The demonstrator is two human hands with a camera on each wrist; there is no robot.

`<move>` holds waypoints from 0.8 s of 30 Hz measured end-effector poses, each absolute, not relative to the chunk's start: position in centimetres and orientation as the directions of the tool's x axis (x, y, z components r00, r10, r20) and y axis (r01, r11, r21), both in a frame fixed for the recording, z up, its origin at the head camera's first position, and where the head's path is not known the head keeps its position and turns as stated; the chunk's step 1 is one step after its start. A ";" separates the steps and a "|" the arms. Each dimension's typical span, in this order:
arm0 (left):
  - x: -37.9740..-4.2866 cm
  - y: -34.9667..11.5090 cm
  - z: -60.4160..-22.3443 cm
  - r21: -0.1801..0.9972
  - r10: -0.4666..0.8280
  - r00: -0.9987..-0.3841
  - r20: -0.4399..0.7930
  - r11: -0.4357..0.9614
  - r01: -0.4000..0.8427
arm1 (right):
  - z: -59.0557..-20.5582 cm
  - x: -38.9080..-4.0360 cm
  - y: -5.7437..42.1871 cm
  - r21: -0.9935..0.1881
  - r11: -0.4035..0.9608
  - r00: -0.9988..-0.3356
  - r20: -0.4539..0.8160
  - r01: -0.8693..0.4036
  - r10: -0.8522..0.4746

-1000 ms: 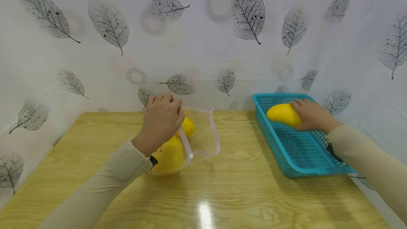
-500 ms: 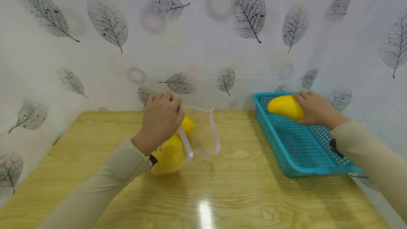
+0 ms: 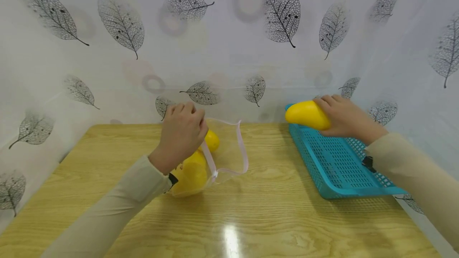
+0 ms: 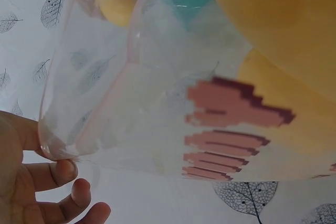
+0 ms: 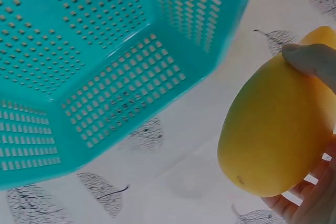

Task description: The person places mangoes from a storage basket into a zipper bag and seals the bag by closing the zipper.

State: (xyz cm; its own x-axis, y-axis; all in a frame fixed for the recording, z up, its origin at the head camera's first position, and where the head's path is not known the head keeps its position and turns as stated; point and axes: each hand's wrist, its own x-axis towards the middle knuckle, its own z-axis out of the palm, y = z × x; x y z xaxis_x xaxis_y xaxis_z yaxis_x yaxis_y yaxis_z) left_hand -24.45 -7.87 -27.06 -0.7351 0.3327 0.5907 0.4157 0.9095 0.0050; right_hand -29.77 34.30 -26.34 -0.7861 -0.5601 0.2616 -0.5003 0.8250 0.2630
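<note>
My left hand (image 3: 181,138) pinches the edge of a clear plastic bag (image 3: 229,154) with a pink-trimmed mouth, which gapes to the right. Through the bag show yellow mangoes (image 3: 193,174), partly hidden behind the hand. In the left wrist view, thumb and finger (image 4: 55,174) nip the bag's edge, and pink printing (image 4: 226,103) marks its side. My right hand (image 3: 349,116) grips another yellow mango (image 3: 307,115), raised over the far left corner of a blue-green plastic basket (image 3: 337,166). In the right wrist view, that mango (image 5: 278,129) is outside the basket's rim, thumb on top.
The wooden table (image 3: 258,210) spreads between bag and basket and toward me. A pale leaf-printed sheet (image 3: 229,43) stands behind the table and at both sides. The basket's perforated floor (image 5: 47,45) shows bare in the right wrist view.
My right hand has lifted the mango from inside the basket, then carried it left to the basket's far left corner. The left hand and bag have stayed in place.
</note>
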 end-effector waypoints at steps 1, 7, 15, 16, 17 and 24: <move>-24.4 -7.9 -27.1 0.005 0.332 -0.734 0.592 0.910 0.416 | -26.1 -29.6 33.8 0.270 0.819 -0.778 0.265 -0.507 -0.569; -24.4 -7.9 -27.2 -0.003 0.334 -0.734 0.592 0.911 0.412 | -25.6 -29.0 31.6 0.309 0.784 -0.731 0.292 -0.539 -0.617; -24.4 -7.8 -27.2 -0.004 0.330 -0.727 0.602 0.912 0.410 | -25.4 -28.4 29.5 0.301 0.773 -0.718 0.291 -0.558 -0.632; -24.4 -7.8 -27.2 -0.003 0.330 -0.726 0.604 0.911 0.411 | -25.3 -28.3 29.2 0.301 0.771 -0.716 0.292 -0.561 -0.634; -24.4 -7.8 -27.2 -0.003 0.330 -0.724 0.605 0.911 0.413 | -25.3 -28.2 28.9 0.299 0.769 -0.713 0.294 -0.565 -0.637; -24.4 -7.8 -27.2 -0.003 0.332 -0.719 0.611 0.909 0.417 | -24.9 -27.3 26.8 0.304 0.751 -0.687 0.304 -0.587 -0.660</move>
State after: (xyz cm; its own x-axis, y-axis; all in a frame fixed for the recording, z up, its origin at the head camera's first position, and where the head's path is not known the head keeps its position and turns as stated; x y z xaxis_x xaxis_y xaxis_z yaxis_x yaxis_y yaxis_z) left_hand -24.44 -7.82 -27.24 -0.7190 0.3318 0.6106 0.4171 0.9088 -0.0027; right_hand -27.28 26.84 -24.86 -0.6870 -0.6598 0.3044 -0.5866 0.7508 0.3036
